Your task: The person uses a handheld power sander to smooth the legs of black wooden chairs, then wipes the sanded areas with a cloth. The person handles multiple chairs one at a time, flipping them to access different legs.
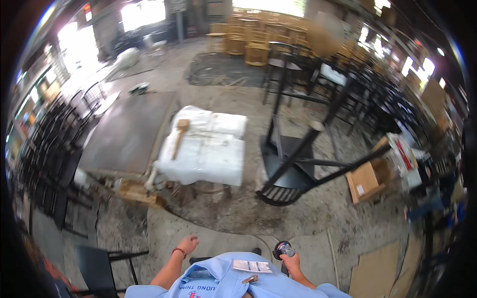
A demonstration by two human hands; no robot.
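Angle grinder point(283, 249): grey-black power tool, low in view, just right of centre, above the concrete floor point(238, 218). Right hand point(292, 259) closed around its body. Left hand point(188, 244): loosely curled, holding nothing, apart from the tool. Overturned black chair point(293, 169): ahead on the floor. White plastic-wrapped bundle point(208, 146), wooden mallet point(179, 136) lying on top. Dark desk point(129, 131) to its left. Cardboard box point(367, 181) at right.

A small handheld power tool point(283, 249), dark-bodied with a grey round head, is sitting gripped in the right hand point(292, 260) low in the view, its head pointing up and away from the person, above the grey concrete floor point(238, 218). The left hand point(188, 244) is hanging empty, loosely curled.
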